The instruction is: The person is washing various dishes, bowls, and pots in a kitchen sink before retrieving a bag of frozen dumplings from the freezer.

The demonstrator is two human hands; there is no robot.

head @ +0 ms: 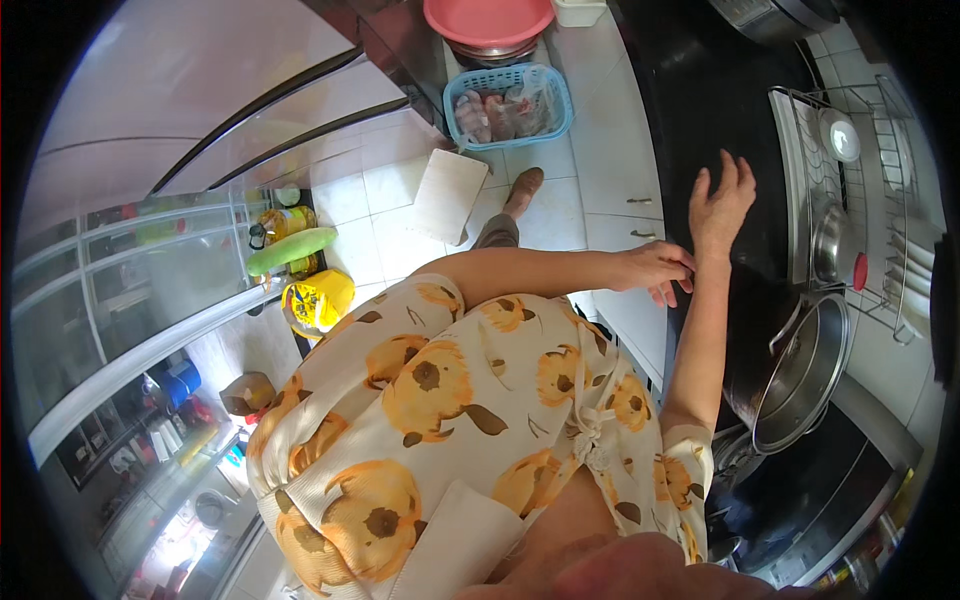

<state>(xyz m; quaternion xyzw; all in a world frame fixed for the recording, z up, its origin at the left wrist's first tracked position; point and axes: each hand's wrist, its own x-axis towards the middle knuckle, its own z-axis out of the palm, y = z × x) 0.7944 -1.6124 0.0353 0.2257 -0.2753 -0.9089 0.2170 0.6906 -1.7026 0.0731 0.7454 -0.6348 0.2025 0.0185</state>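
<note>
My right hand (724, 202) is held over the black countertop (675, 90), fingers apart and nothing in it. Reaching across my body, my left hand (652, 268) is beside my right forearm just below the wrist. Its fingers are loosely bent and apart, with nothing visible in them; whether they touch the forearm I cannot tell. Nearer my body on the right stands a large stainless steel pot (806, 375), uncovered. A wire dish rack (814, 180) with a small white bowl (839, 135) and a steel bowl (829, 244) is beyond my right hand.
A blue plastic basket (566, 112) holds bagged raw meat (495, 116), below a pink basin (487, 19). A white board (448, 191) is near my foot (525, 191). At left are a green gourd (292, 251), a yellow bag (322, 300) and an opened refrigerator (150, 375). White cabinets (619, 165) support the countertop.
</note>
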